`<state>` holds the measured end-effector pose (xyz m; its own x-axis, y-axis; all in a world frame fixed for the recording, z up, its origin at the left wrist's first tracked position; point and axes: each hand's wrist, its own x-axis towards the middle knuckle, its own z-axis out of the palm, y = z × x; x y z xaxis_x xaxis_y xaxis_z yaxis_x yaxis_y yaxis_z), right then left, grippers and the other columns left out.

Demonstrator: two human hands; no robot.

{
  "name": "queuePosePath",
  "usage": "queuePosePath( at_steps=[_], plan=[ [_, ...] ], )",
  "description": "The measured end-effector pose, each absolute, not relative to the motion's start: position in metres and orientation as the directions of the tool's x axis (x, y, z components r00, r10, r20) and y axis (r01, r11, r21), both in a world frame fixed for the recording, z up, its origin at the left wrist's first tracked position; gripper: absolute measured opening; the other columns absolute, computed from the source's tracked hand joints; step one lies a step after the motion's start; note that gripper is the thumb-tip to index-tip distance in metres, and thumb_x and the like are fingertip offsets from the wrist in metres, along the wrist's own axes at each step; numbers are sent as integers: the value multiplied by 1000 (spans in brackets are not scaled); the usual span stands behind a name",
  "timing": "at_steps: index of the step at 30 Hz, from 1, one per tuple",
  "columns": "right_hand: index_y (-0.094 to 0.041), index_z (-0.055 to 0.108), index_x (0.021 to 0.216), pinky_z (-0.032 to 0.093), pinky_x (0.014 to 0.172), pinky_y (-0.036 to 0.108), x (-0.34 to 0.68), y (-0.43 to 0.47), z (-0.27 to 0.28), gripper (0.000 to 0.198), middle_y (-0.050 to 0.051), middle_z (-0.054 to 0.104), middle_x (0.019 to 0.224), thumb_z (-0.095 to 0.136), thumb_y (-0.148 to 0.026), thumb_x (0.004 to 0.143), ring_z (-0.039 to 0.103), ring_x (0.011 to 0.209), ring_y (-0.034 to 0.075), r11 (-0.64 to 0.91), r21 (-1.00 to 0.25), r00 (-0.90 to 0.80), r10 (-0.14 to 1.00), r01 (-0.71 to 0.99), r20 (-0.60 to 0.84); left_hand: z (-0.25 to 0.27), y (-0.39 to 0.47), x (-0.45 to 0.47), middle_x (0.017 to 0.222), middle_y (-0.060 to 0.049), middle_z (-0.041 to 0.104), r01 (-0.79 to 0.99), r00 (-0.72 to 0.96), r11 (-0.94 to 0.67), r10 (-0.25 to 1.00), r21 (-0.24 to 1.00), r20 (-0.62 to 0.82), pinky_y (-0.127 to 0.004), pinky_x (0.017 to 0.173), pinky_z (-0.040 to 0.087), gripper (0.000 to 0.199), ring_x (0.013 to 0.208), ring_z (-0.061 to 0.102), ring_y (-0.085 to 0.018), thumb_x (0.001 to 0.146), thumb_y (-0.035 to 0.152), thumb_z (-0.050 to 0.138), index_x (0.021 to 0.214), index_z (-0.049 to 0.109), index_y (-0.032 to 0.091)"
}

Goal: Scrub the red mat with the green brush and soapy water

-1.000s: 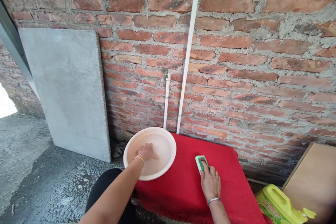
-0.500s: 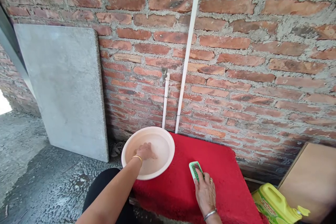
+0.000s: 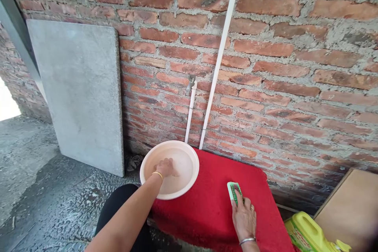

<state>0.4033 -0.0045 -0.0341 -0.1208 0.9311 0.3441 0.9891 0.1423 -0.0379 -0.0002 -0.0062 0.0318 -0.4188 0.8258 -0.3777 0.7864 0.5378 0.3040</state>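
A pale pink basin (image 3: 193, 179) of cloudy water stands at the left end of a red cloth (image 3: 212, 208). My left hand (image 3: 165, 167), with a gold bangle at the wrist, is dipped into the water. Its fingers bend downward with the thumb apart; the fingertips are under the water, and nothing shows in its grasp. On the right half of the cloth, my right hand (image 3: 244, 215) holds a pale green scrub brush (image 3: 233, 189) with green and dark red bristles. The bristles show upward, and the fingers partly cover the brush.
Behind the cloth rises a brick wall (image 3: 254, 98) with white pipes (image 3: 218, 63) and a tap (image 3: 191, 82). A grey slab (image 3: 79, 94) leans at left above wet floor. At right lie a yellow jug (image 3: 310, 230) and a tan board (image 3: 348, 204).
The right hand has moved a little right over the cloth with the scrub brush. My left hand stays in the basin. The whole view has shifted slightly.
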Motion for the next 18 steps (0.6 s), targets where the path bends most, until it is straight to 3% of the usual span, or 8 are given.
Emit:
queuePosePath(
  at_steps=[7,18],
  plan=[
    [-29,63,132,46,85,36,380,-31,-44,40,10,63,106,41,-30,98,61,91,23,309,-74,-265,898,948,352,30,-7,-1,142,-18,51,801,-410,533,820,272,-400,-64,100,40,80,132,44,-44,55,53,78,125,55,22],
    [-28,58,137,47,81,36,377,10,-18,44,11,62,108,36,-34,99,61,94,24,118,-17,-108,954,993,281,33,-7,1,141,-18,52,782,-431,553,813,288,-392,-62,100,41,79,132,45,-45,50,50,82,121,58,23]
  ],
)
